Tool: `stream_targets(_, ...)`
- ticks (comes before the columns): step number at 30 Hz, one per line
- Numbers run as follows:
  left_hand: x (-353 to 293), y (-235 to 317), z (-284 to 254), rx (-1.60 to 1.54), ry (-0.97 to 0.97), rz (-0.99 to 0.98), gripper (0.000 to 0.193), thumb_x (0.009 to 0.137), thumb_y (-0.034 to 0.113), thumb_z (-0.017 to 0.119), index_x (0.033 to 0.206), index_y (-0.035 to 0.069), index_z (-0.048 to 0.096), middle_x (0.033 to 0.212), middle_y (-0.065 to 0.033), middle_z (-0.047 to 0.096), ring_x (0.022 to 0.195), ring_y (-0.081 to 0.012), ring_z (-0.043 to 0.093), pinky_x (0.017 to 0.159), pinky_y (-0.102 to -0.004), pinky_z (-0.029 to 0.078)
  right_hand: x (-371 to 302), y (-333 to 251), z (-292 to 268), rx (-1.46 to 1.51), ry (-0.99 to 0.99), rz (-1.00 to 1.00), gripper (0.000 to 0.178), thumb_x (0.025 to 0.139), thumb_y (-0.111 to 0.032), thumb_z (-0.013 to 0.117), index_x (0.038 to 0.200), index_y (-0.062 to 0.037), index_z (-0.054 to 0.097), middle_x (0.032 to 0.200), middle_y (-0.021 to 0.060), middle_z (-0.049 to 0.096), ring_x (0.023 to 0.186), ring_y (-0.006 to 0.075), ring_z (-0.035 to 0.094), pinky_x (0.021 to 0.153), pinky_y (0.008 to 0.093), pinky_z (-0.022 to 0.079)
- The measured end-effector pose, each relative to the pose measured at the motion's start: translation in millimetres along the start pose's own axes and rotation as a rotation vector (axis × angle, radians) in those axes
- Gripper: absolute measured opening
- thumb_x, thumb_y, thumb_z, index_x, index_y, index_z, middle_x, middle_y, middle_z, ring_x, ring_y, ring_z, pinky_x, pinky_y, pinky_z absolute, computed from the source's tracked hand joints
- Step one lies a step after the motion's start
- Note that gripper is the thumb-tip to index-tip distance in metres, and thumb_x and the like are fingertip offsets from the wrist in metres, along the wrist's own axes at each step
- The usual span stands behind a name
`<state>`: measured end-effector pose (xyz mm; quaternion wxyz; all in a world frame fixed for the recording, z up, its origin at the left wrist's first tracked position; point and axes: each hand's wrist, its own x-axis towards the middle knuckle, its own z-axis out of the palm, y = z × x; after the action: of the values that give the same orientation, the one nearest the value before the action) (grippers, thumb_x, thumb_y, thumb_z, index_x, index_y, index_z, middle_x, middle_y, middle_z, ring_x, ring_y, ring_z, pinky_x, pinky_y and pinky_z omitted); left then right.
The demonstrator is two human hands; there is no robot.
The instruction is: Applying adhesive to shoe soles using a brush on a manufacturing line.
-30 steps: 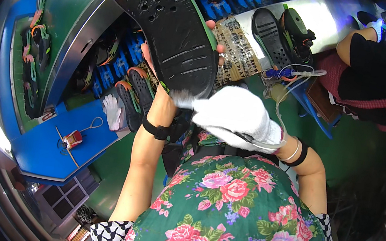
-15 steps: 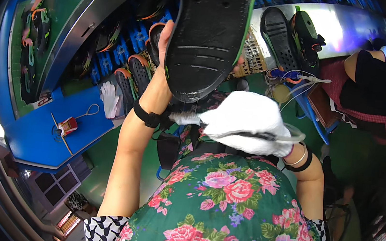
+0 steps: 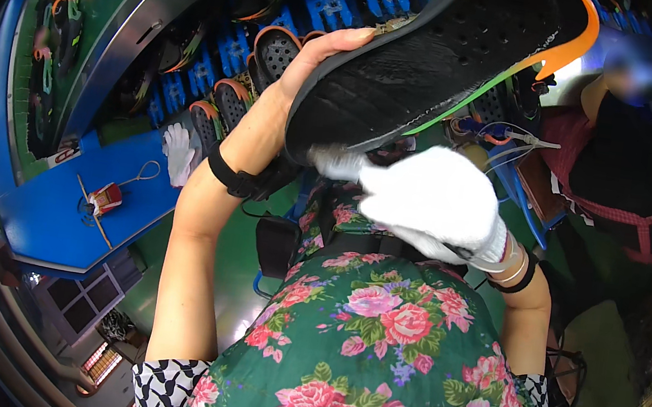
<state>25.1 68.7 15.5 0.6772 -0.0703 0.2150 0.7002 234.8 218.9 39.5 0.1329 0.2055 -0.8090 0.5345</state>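
Note:
My left hand (image 3: 310, 60) grips a large black clog (image 3: 390, 88) with green and orange trim. Its thumb lies along the near left edge, while the other fingers are hidden behind the clog. The clog is tilted, its rounded near end low and its orange-trimmed end up to the right. On my right hand (image 3: 436, 195) is a white glove, closed around a brush (image 3: 337, 162) whose pale bristle end is smeared by motion. The bristles are at the clog's rounded near end; whether they touch cannot be told. The brush's handle is hidden in the glove.
Several clogs (image 3: 232, 102) stand among blue racks behind a curved metal rim (image 3: 148, 24). At left, a blue table (image 3: 52, 217) bears a white glove (image 3: 178, 153) and a small red object (image 3: 106, 198). To the right is another person in a checked garment (image 3: 632, 194).
The clog has turned, its far end swinging right and showing the orange trim. My gloved right hand and the brush have shifted slightly, the brush staying near the clog's rounded end.

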Motion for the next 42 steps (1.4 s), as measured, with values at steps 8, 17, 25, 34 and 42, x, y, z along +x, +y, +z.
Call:
stream_targets(8,-1.5,7.3,9.8,0.147,0.131,-0.096,0.031,0.095,0.026,0.063,0.113,0.001,0.07,0.103,-0.0109,0.075,0.084,-0.0184,0.072,0.077,-0.0297,0.059,1.4,0.0,0.3,-0.126,0.016,-0.105,0.033,0.081,-0.01,0.077,0.113,-0.0078,0.074,0.111,0.0106,0.073,0.091,0.0237,0.069,0.079,0.0369,0.055)
stream_targets(17,2.0,6.0,10.0,0.226,0.316,-0.087,0.032,0.094,0.027,0.065,0.113,0.002,0.071,0.101,-0.0094,0.075,0.081,-0.0176,0.071,0.075,-0.0294,0.058,8.4,3.8,-2.1,0.041,0.038,-0.087,0.033,0.076,-0.003,0.079,0.108,-0.0095,0.077,0.106,0.0081,0.075,0.089,0.0254,0.07,0.075,0.0365,0.054)
stream_targets(25,2.5,3.3,-32.5,-0.084,0.077,0.016,0.058,0.101,0.041,0.047,0.14,-0.002,0.054,0.133,-0.0226,0.062,0.114,-0.0358,0.066,0.102,-0.0483,0.052,13.1,3.1,9.9,0.095,0.371,0.099,0.019,0.079,-0.007,0.08,0.097,-0.0088,0.077,0.096,0.0071,0.075,0.081,0.0241,0.07,0.073,0.0339,0.055)
stream_targets(34,-9.3,-39.3,-25.6,-0.289,0.241,0.226,0.072,0.099,0.055,0.041,0.146,0.0,0.046,0.134,-0.0256,0.06,0.115,-0.0478,0.062,0.101,-0.0625,0.048,20.9,16.1,-21.1,-0.089,0.471,0.089,0.02,0.078,-0.003,0.08,0.097,-0.0075,0.077,0.097,0.0088,0.076,0.083,0.0226,0.071,0.075,0.0334,0.055)
stream_targets(42,-22.6,-69.1,-16.1,-0.211,-0.07,0.144,0.082,0.095,0.064,0.042,0.149,0.002,0.041,0.138,-0.0285,0.055,0.118,-0.0534,0.058,0.1,-0.0668,0.047,34.4,21.7,-30.9,-0.678,0.46,-0.06,0.027,0.083,-0.009,0.075,0.109,-0.0047,0.072,0.101,0.0124,0.073,0.083,0.0277,0.068,0.071,0.038,0.053)
